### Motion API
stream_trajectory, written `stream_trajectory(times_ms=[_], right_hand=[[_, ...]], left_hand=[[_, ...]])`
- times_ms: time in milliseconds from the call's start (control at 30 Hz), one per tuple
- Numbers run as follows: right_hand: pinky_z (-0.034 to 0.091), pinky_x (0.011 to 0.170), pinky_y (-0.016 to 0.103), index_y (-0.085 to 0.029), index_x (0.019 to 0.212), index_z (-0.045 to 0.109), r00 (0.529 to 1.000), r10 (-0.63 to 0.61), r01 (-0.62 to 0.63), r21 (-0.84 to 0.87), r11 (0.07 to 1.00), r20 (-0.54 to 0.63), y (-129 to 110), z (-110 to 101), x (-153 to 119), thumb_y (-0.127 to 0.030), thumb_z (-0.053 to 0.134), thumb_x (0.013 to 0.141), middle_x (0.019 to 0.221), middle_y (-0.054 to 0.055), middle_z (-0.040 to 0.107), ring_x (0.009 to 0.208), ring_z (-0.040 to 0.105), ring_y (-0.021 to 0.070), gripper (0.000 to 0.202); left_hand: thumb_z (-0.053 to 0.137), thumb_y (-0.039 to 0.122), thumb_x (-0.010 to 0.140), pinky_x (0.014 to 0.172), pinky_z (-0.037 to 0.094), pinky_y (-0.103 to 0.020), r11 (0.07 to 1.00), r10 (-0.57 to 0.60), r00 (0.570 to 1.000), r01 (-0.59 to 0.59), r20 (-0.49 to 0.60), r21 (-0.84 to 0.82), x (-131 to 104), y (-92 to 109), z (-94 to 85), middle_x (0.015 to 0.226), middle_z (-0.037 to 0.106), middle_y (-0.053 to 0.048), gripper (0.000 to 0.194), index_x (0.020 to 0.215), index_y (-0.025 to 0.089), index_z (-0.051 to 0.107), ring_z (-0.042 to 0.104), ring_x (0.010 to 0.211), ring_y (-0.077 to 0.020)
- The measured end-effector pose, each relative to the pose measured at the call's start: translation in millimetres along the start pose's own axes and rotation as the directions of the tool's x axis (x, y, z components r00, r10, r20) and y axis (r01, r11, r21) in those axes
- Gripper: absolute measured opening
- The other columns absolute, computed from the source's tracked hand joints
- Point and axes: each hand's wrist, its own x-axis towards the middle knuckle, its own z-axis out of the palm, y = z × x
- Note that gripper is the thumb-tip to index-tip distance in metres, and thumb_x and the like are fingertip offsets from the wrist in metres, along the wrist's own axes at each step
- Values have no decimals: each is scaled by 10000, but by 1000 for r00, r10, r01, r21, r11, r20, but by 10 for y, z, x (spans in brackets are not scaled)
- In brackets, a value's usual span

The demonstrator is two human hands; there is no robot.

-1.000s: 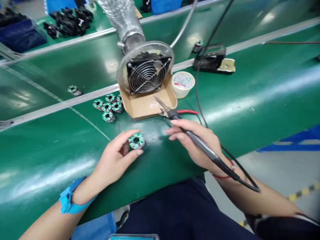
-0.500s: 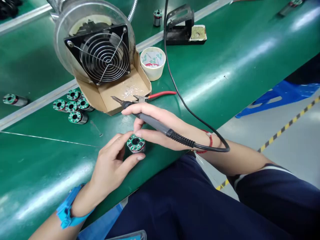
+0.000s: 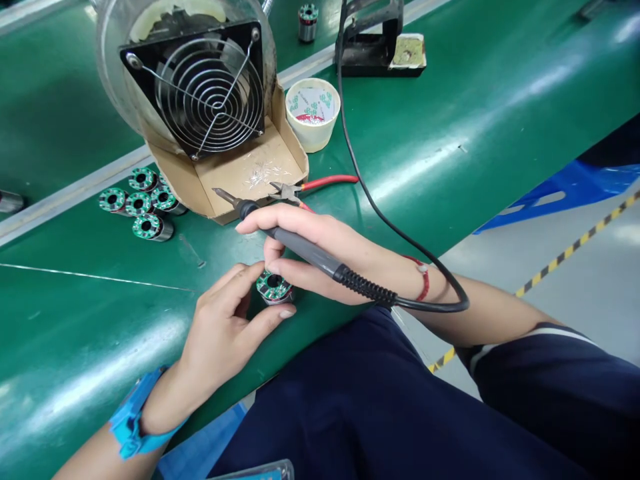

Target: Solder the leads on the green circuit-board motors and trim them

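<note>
My left hand (image 3: 225, 327) grips a small motor (image 3: 275, 287) between thumb and fingers; it stands upright on the green bench, a ring-shaped green circuit board on its top. In my right hand (image 3: 320, 257) lies a soldering iron (image 3: 310, 250), its tip pointing left, away from the motor and towards the cardboard tray. My right thumb and a fingertip pinch together just over the board's edge; whether something tiny is between them I cannot make out. The iron's black cable loops back over my right wrist.
A fan with a wire guard (image 3: 215, 100) stands in a cardboard tray (image 3: 240, 180) holding wire clippings. Red-handled cutters (image 3: 290, 192), a white tub (image 3: 314, 130) and an iron stand (image 3: 370, 53) are near. Several similar motors (image 3: 143, 200) stand at left.
The view has shifted slightly, so the bench things sit a little higher in the picture. Both hands keep nearly the same pose, with the motor and the soldering iron still held.
</note>
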Motion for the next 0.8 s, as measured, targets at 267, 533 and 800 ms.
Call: stream_trajectory(times_ms=[267, 533, 800], right_hand=[[534, 763, 271, -231, 1312, 544, 999, 35, -37, 85, 996, 29, 78, 58, 12, -213, 533, 967, 837, -29, 606, 758, 584, 124, 346], [535, 974, 397, -116, 1438, 483, 982, -59, 16, -232, 973, -180, 241, 260, -59, -425, 701, 957, 1251, 140, 657, 1071, 637, 228, 611], [498, 929, 423, -142, 1477, 526, 994, -90, 106, -540, 835, 55, 441, 302, 65, -82, 486, 933, 1162, 113, 689, 1071, 607, 258, 549]], left_hand=[[711, 395, 951, 527, 328, -158, 999, -45, 999, 45, -6, -23, -19, -13, 31, 736, 428, 68, 378, 1242, 177, 611, 372, 582, -40], [703, 191, 868, 567, 343, -209, 967, -236, 971, 239, -36, 93, 72, -131, 90, 809, 507, 37, 268, 1112, 190, 594, 408, 613, -70], [583, 138, 784, 611, 487, -216, 750, -565, 825, 504, -20, -429, -5, -477, 131, 958, 563, -25, 385, 1153, 177, 480, 556, 715, -85]])
